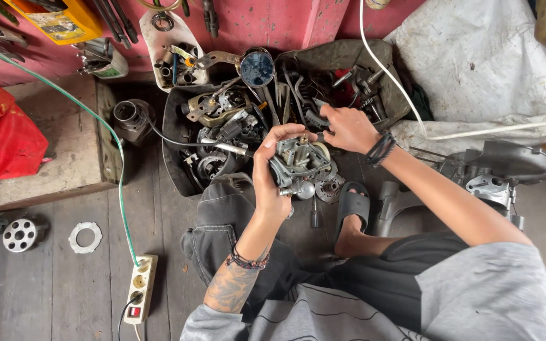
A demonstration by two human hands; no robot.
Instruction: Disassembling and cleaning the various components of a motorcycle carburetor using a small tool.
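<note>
Two hands of mine are on one grey cast-metal carburettor body point(295, 161), which sits above my bent knee, just in front of the black tray of engine parts point(173, 136). My left hand point(272, 170) is curled round the carburettor's left side, thumb over the top and fingers wrapped underneath, so it has the carburettor firmly clasped. My right hand point(347, 128) reaches in from the carburettor's upper right, fingers pinched together on a thin dark tool point(316, 120) whose tip meets the top of the casting; I cannot tell exactly what kind of tool it is.

Directly below the carburettor a round toothed metal disc point(330, 187) lies on the grey wooden floorboards point(58, 284), and right of that disc my foot rests in a black rubber sandal point(352, 205). Left of the carburettor, inside the tray, a braided cable with a metal end point(222, 146) points toward my left thumb. Above the carburettor a round blue-glass mirror point(257, 67) lies on the heap of parts. Far to the lower left of the carburettor a white power strip point(140, 288) lies on the boards with a green cord point(90, 117) running up from it, and a flat metal ring point(85, 237) lies further left. Right of the carburettor, past my forearm, a grey plastic fairing panel point(500, 167) rests on the floor
</note>
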